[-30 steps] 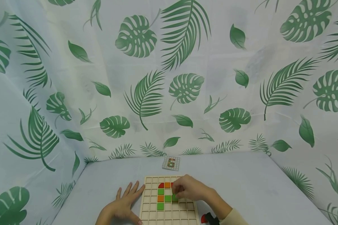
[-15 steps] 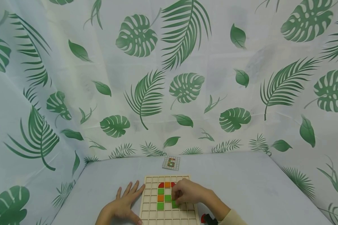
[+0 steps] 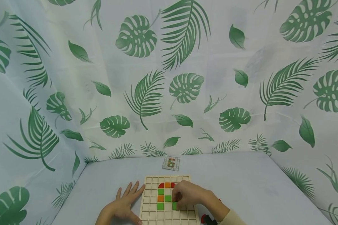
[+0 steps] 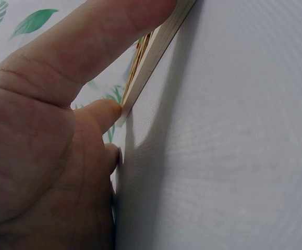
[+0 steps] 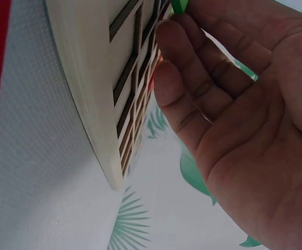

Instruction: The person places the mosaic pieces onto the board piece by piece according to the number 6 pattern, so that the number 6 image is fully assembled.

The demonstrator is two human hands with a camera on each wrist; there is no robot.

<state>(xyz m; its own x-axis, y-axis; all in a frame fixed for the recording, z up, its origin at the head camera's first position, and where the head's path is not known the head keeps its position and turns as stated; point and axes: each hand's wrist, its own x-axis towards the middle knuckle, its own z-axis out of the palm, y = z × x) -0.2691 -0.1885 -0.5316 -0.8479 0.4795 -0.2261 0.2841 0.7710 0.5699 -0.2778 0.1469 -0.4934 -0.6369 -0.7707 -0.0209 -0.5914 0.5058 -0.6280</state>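
A wooden grid board (image 3: 152, 215) lies on the table, with red, orange and green tiles in some of its squares. My left hand (image 3: 122, 204) rests at the board's left side with fingers spread; in the left wrist view its thumb (image 4: 114, 31) reaches over to the wooden edge. Over the right part of the grid, my right hand (image 3: 190, 194) pinches a green square tile (image 3: 174, 206). Only a corner of that green tile (image 5: 180, 5) shows at the top of the right wrist view, by the fingertips. The right hand covers several squares behind it.
Behind the board lies a small card (image 3: 171, 163) printed with a coloured grid figure. A red piece (image 3: 203, 218) lies right of the board, partly hidden by a black object at the right wrist. A leaf-patterned curtain (image 3: 169, 93) encloses the table.
My right hand has moved the green tile about one row nearer to me, from beside the middle green tile. The left hand stays where it was.
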